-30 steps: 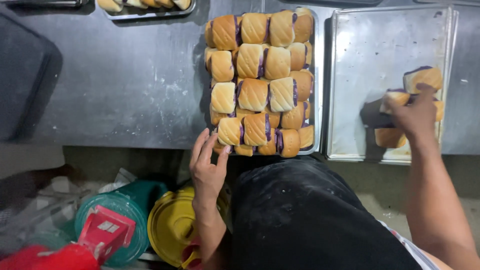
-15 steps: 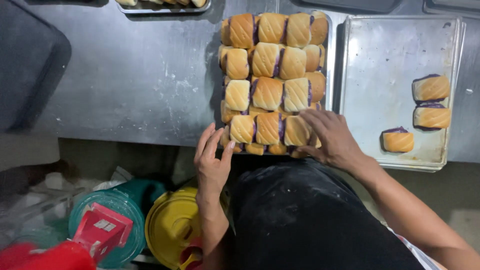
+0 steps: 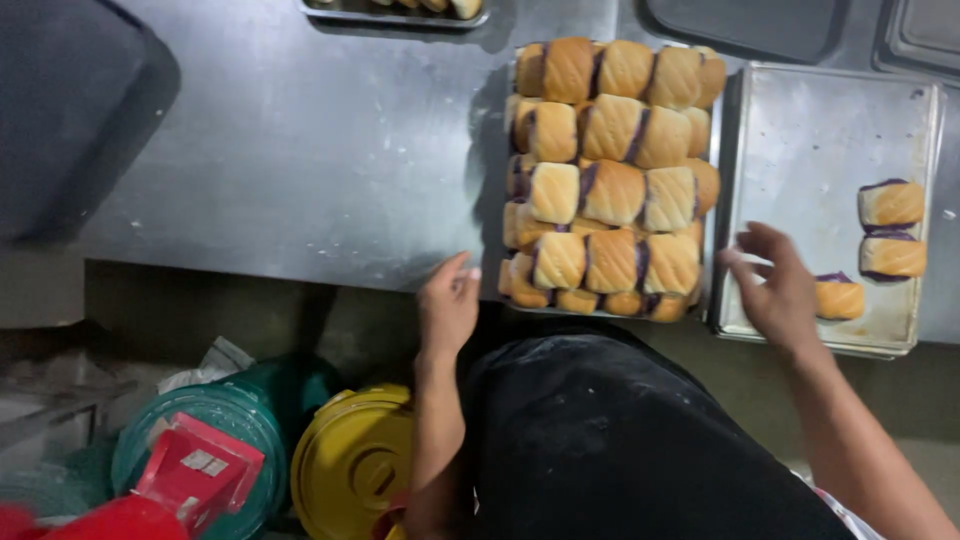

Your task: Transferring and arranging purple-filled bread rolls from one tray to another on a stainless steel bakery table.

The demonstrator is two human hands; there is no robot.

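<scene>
Now the right hand (image 3: 778, 290) is hovering, fingers spread and empty, beside a roll (image 3: 839, 298) (long axis crosswise). The left hand (image 3: 449, 305) is resting open-fingered just left of the stacked rolls (image 3: 610, 180).

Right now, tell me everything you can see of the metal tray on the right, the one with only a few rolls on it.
The right-hand tray is a shallow rectangular pan of dull, scuffed silvery metal with a raised rim, lying flat on the steel table beside the full tray of rolls. Most of its floor is bare. Three golden rolls with purple filling sit near its right edge. The right hand is over its near left corner; actual contact is unclear.
</scene>
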